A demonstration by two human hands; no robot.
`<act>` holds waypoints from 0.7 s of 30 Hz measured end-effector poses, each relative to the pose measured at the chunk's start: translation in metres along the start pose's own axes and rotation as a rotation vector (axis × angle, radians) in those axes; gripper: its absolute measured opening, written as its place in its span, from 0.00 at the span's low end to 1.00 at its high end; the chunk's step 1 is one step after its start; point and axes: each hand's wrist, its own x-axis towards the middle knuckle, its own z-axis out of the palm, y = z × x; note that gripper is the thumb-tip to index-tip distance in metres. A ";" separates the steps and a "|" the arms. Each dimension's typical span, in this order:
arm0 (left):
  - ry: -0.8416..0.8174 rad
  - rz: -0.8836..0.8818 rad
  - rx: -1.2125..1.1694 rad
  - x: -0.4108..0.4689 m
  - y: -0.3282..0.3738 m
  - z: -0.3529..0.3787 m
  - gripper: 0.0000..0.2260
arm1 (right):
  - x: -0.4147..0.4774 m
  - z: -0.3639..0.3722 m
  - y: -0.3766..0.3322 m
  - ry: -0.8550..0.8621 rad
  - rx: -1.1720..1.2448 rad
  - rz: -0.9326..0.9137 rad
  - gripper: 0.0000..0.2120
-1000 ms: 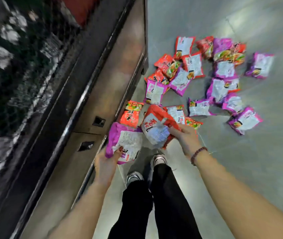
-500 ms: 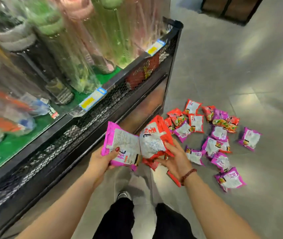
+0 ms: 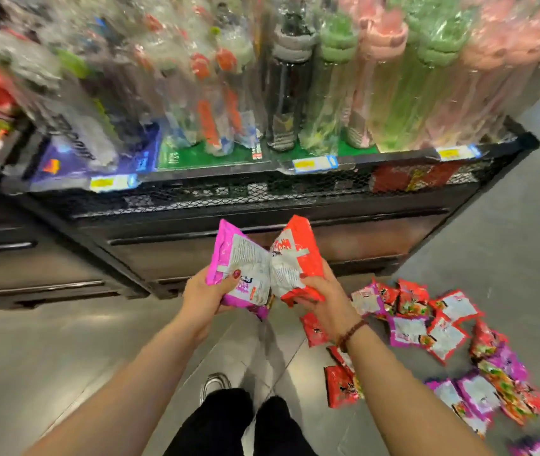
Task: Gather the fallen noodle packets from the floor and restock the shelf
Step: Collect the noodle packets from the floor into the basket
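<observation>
I see left hand [image 3: 207, 296] gripping pink packet [image 3: 240, 274], right hand [image 3: 322, 299] gripping red packet [image 3: 298, 258], both before the shelf [image 3: 262, 192]; loose packets [image 3: 426, 327] right of it.

Grey floor [image 3: 64, 357]: red and pink noodle packets [image 3: 443, 337] scattered lower right, some overlapping. Black mesh-front shelf [image 3: 262, 192] across upper frame: wrapped bottles [image 3: 286, 93] upright, probably on a green liner, view's blurred. Price tags [image 3: 315, 163] on front rim.

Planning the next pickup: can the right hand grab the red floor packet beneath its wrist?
Probably not yet: the right hand is full, gripping an orange packet; the floor packet itself lies free, close below.
</observation>
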 end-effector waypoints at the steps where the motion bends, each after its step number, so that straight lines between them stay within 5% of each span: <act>1: 0.041 -0.002 -0.025 -0.006 0.000 -0.015 0.10 | 0.002 0.015 0.002 -0.059 -0.033 0.016 0.31; 7: 0.282 0.036 -0.199 -0.055 -0.006 -0.120 0.13 | 0.002 0.123 0.018 -0.527 -0.432 0.022 0.57; 11: 0.428 0.064 -0.375 -0.099 -0.019 -0.193 0.10 | -0.010 0.209 0.044 -0.806 -0.628 -0.027 0.64; 17: 0.562 0.115 -0.509 -0.173 -0.043 -0.333 0.08 | -0.043 0.353 0.132 -0.645 -0.917 -0.383 0.38; 21: 0.630 0.131 -0.547 -0.227 -0.061 -0.420 0.06 | -0.082 0.453 0.187 -0.684 -0.795 -0.511 0.36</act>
